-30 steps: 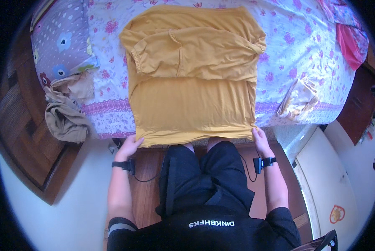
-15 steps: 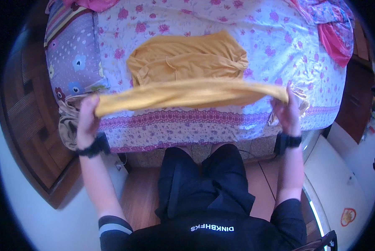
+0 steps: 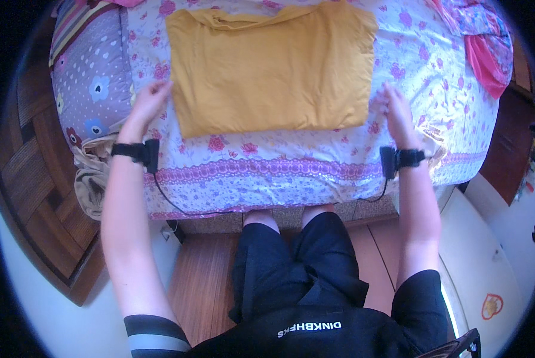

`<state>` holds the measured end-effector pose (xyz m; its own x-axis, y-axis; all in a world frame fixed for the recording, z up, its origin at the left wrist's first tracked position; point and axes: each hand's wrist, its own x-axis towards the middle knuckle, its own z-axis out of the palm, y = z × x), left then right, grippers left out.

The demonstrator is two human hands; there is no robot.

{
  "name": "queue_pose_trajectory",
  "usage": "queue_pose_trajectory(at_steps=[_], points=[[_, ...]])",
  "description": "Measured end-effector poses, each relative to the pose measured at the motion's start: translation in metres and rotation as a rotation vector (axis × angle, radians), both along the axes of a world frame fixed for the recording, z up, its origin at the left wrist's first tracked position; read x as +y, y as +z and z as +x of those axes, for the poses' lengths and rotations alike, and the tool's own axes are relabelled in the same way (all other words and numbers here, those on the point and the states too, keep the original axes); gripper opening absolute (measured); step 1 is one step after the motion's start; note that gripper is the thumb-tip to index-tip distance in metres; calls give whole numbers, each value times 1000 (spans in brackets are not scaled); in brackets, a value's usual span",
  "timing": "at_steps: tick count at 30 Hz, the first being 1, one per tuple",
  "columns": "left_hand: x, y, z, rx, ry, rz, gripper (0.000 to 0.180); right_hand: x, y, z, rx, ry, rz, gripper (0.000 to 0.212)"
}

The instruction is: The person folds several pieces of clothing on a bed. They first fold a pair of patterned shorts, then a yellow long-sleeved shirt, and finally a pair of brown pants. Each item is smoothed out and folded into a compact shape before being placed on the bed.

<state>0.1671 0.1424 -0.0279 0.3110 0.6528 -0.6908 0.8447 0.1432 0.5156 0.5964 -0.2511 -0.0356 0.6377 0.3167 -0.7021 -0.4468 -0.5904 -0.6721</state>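
A mustard-yellow garment, folded into a broad rectangle [image 3: 273, 71], lies flat on the bed. Its neckline or an opening shows along the far edge, toward the left. Beside its left edge is my left hand [image 3: 148, 104], the fingers loosely bent and blurred, the fingertips close to the cloth. My right hand [image 3: 397, 116] hovers just off the right edge, fingers partly curled and apart, holding nothing. Each wrist wears a black strap with a small box and a thin cable.
The bed has a floral sheet [image 3: 267, 170] with a purple border band. A purple patterned pillow [image 3: 97, 71] is at the left, above beige crumpled cloth [image 3: 90, 185]. Pink and blue fabric [image 3: 482, 59] lies at the far right, and pale crumpled cloth [image 3: 436, 146] is behind my right wrist.
The strip of yellow cloth stretched between my hands has gone down onto the bed, making the garment a flat rectangle. Both hands have moved farther away and let go of it.
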Motion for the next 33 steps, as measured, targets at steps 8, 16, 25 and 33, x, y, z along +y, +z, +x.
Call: queue_pose_trajectory(at_steps=[8,16,25,33], points=[[-102,-7,-16,-53,222,-228,59,-30,-12,-82,330,-205,38,41],[-143,-13,-19,-347,502,-201,42,-14,-11,-110,675,-387,354,44],[-172,1,-55,-90,152,127,63,-66,-15,-135,-36,-143,12,56],[-194,-10,-42,23,-673,718,91,-58,2,-141,-1131,1076,-235,79]])
